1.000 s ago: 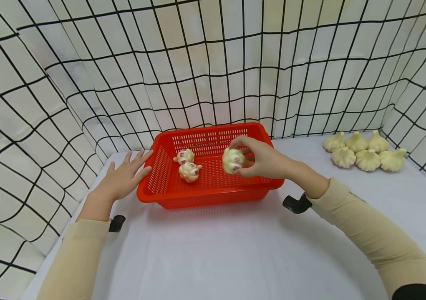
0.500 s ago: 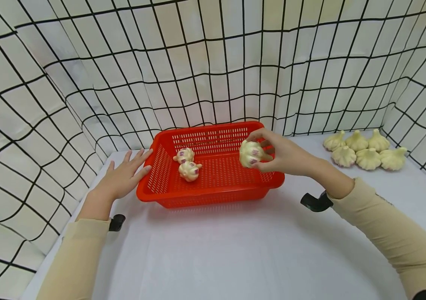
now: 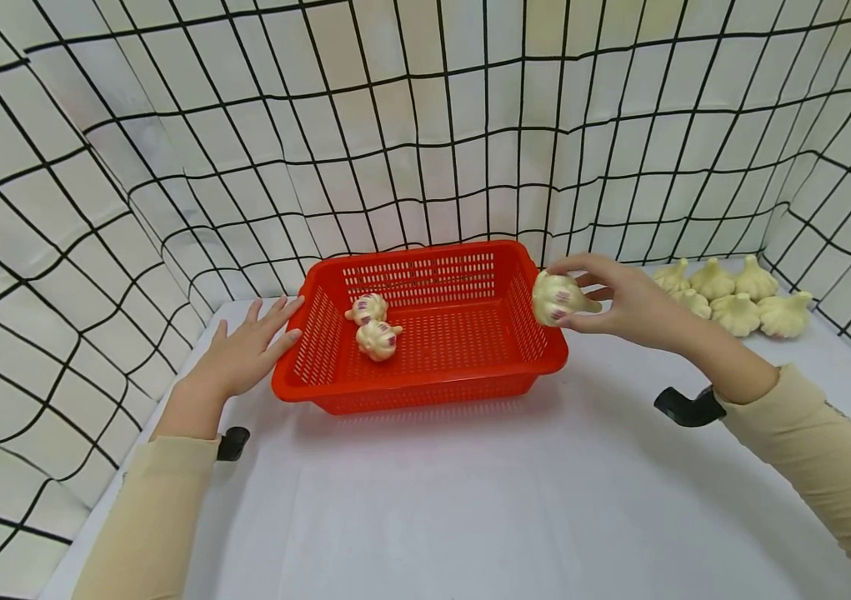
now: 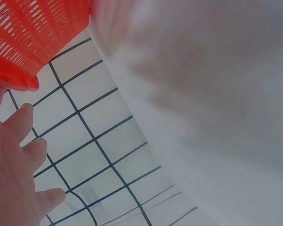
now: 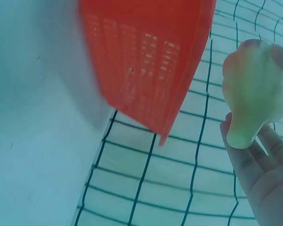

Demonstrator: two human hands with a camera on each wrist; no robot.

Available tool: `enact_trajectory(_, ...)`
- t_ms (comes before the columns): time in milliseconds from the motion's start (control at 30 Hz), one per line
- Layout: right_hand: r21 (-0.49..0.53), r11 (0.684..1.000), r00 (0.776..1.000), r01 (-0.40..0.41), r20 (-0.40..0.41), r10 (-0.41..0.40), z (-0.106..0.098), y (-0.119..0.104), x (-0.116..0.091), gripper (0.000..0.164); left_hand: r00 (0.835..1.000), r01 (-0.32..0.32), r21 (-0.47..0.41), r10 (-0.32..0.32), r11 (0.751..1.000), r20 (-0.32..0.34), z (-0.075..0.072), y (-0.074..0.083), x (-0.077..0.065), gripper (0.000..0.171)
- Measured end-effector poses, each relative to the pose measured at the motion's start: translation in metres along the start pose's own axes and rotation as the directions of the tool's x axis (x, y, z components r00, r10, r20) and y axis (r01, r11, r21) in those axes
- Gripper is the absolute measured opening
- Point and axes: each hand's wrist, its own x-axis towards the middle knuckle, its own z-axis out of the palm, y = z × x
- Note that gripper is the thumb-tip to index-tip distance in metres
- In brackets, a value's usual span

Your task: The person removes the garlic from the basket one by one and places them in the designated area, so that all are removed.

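A pale garlic bulb (image 3: 554,297) with purple patches is pinched between the thumb and fingers of my right hand (image 3: 628,304), over the right rim of the red basket (image 3: 425,389). In the right wrist view, the garlic bulb (image 5: 254,84) has its stem pointing down along the fingers, beside the basket wall (image 5: 137,61). My left hand (image 3: 241,354) lies with spread, straight fingers, its fingertips at the basket's left rim. Two more garlic bulbs (image 3: 377,340) sit together inside the basket, toward its left side.
Several garlic bulbs (image 3: 736,315) stand grouped on the white table (image 3: 425,492) at the back right, partly behind my right hand. Black netting (image 3: 425,133) over white walls encloses the table at the back and both sides.
My right hand has moved right with the garlic bulb, from above the basket's inside to its right rim. My left hand and the two bulbs in the basket have stayed put.
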Motion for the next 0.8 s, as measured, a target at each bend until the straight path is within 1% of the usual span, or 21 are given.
enact_trajectory(100, -0.029, 0.999, 1.000, -0.024, -0.009, 0.024, -0.009, 0.006, -0.009, 0.058, 1.000, -0.001, 0.005, 0.001, 1.000, -0.005, -0.001, 0.000, 0.000, 0.072)
enact_trajectory(167, -0.040, 0.999, 1.000, -0.026, -0.003, 0.026, -0.016, 0.011, -0.015, 0.059, 1.000, 0.001, 0.008, -0.001, 1.000, -0.004, -0.001, 0.000, 0.000, 0.073)
enact_trajectory(267, -0.058, 0.997, 0.999, -0.047, -0.002, 0.047, -0.025, 0.021, -0.024, 0.060, 1.000, 0.001, 0.010, -0.001, 1.000, -0.007, -0.002, 0.002, 0.000, 0.073)
enact_trajectory(367, -0.070, 0.992, 0.995, -0.100, 0.008, 0.101, -0.035, 0.030, -0.035, 0.060, 1.000, -0.003, 0.019, 0.004, 1.000, -0.011, -0.001, 0.002, 0.000, 0.072)
enact_trajectory(467, -0.071, 0.986, 0.988, -0.148, 0.038, 0.151, -0.044, 0.040, -0.045, 0.060, 1.000, -0.008, 0.029, 0.009, 1.000, -0.019, -0.001, 0.002, 0.000, 0.072)
enact_trajectory(567, -0.080, 0.984, 0.985, -0.159, 0.056, 0.163, -0.050, 0.049, -0.053, 0.060, 1.000, -0.007, 0.034, 0.008, 0.999, -0.023, -0.001, 0.002, -0.001, 0.072)
enact_trajectory(800, -0.132, 0.975, 0.981, -0.179, 0.050, 0.187, -0.058, 0.071, -0.069, 0.061, 1.000, -0.005, 0.034, 0.006, 0.999, -0.022, -0.001, 0.002, -0.002, 0.073)
